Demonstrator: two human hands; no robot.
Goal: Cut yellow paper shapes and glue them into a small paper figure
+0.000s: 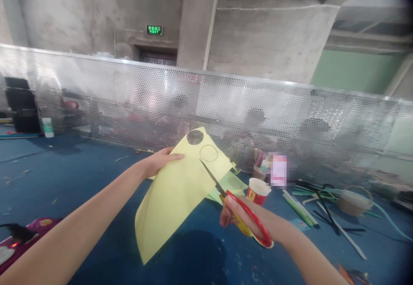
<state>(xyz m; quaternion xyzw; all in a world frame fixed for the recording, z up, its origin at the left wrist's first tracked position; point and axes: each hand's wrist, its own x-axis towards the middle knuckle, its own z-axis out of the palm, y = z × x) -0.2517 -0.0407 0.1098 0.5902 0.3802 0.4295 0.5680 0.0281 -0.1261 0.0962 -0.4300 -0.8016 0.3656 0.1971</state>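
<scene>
- Left hand: clamped on yellow paper, round hole just beyond
- Right hand: clamped on scissors, tips near drawn circle; cup beside

Yellow sheet: I saw it aloft, tilted, lower end curled; one round hole near its top corner, a drawn circle beside that.
Scissors: red-and-yellow handles; blade tips pointed near the circle.
</scene>
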